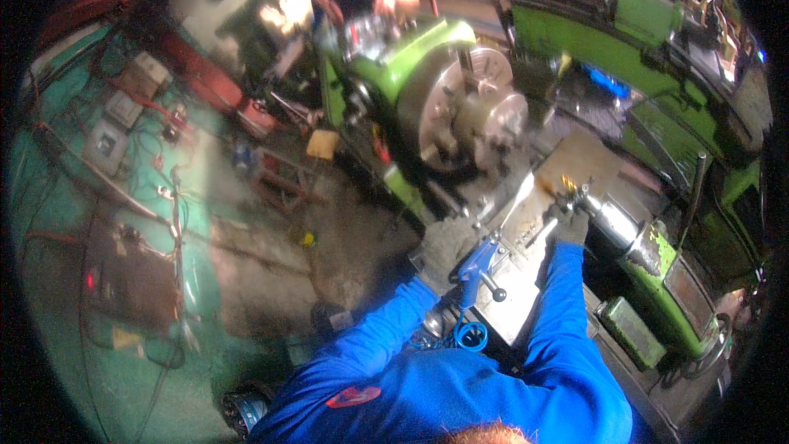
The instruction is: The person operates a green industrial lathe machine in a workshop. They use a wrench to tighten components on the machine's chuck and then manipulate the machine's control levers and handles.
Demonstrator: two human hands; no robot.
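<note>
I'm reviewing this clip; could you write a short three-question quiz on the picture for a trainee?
1. Which of the person's hands is nearer the blue handheld tool?
2. True or false: the person's sleeves are red.
3. Which is nearest the right hand: A) the large round chuck, B) the silver tailstock cylinder, C) the blue handheld tool?

Key:
1. The left hand.
2. False; they are blue.
3. B.

I log grey left glove (pixel 448 252), grey right glove (pixel 569 228), plain blue sleeves (pixel 562 279), blue air gun (pixel 477 261), blue hose (pixel 472 325), green lathe (pixel 421 51), black knob (pixel 499 294)
</note>
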